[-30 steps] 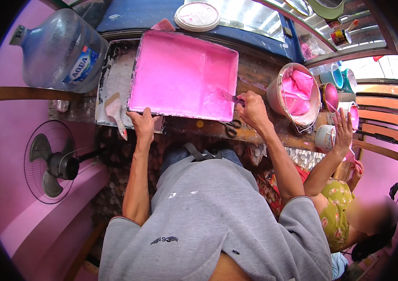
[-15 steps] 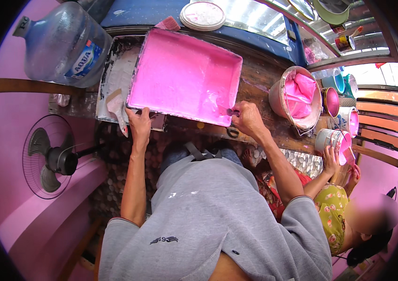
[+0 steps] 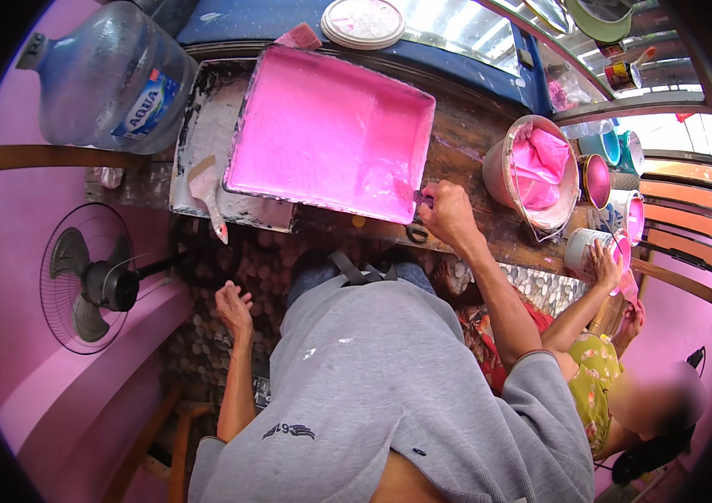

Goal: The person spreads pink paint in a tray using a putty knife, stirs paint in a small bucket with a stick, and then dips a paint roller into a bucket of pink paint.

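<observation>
My right hand (image 3: 448, 211) is closed round a flat tool (image 3: 425, 199) with a dark handle. Its pink-coated head lies against the right end of the pink paint tray (image 3: 314, 126); I cannot tell brush from scraper. Wet pink paint coats the tray, which rests partly over a paint-stained grey tray (image 3: 212, 113). A paintbrush (image 3: 206, 194) with a pale head and a red-tipped handle lies across the grey tray's front edge. My left hand (image 3: 234, 306) is off the table, below that brush, with its fingers loosely apart and nothing in them.
A bucket (image 3: 507, 176) with pink contents stands at the right of the wooden table (image 3: 461, 151). Beyond it are several paint tins. A co-worker's hand (image 3: 606, 264) touches a white tub (image 3: 582, 251). A large water bottle (image 3: 92, 84) and a fan (image 3: 109, 285) are at left.
My left hand has let go of the pink tray's front edge and dropped toward me. My right hand still grips the tool at the tray's right end.
</observation>
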The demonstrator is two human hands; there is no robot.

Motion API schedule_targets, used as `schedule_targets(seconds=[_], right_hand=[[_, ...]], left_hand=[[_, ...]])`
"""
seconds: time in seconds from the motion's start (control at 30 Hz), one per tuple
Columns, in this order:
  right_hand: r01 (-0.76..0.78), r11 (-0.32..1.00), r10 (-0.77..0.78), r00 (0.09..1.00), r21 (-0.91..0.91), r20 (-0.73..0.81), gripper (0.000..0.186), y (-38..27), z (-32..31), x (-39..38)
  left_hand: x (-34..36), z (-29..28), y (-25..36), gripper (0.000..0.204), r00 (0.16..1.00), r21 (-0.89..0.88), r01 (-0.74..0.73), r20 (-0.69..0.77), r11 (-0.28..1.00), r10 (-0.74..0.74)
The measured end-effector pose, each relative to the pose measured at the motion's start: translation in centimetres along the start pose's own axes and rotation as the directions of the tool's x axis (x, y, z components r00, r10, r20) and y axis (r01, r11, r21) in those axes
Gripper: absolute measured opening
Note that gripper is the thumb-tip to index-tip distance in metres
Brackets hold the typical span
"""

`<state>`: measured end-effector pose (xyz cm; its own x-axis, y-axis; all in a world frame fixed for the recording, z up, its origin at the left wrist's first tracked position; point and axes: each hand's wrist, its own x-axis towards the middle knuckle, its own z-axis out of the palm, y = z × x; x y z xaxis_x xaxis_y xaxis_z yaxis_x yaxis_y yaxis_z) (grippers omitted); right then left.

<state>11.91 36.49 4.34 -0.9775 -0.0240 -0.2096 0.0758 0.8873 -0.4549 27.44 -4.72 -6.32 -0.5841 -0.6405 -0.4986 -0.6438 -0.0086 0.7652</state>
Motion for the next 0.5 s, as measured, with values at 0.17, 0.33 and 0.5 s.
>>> schedule_targets(seconds=[0.17,0.33,0.5], right_hand=[[0.009,0.982,-0.006,1.000,0.187,-0.017,0.020,-0.6,-0.3,-0.7],[0.081,0.987,-0.080,0.997,0.141,-0.008,0.024,-0.3,0.7,-0.6],[0.036,0.985,-0.026,0.998,0.167,-0.063,0.024,0.2,0.1,-0.3]], left_hand=[[1.7,-4.1,-9.7,0.044,0.966,0.382,0.240,-0.005,0.892,-0.258],[4.2,-9.7,-21.1,0.055,0.922,0.642,0.266,0.047,0.719,-0.384],[2.8,-7.2,-17.2,0.057,0.907,0.601,0.305,0.054,0.739,-0.418]])
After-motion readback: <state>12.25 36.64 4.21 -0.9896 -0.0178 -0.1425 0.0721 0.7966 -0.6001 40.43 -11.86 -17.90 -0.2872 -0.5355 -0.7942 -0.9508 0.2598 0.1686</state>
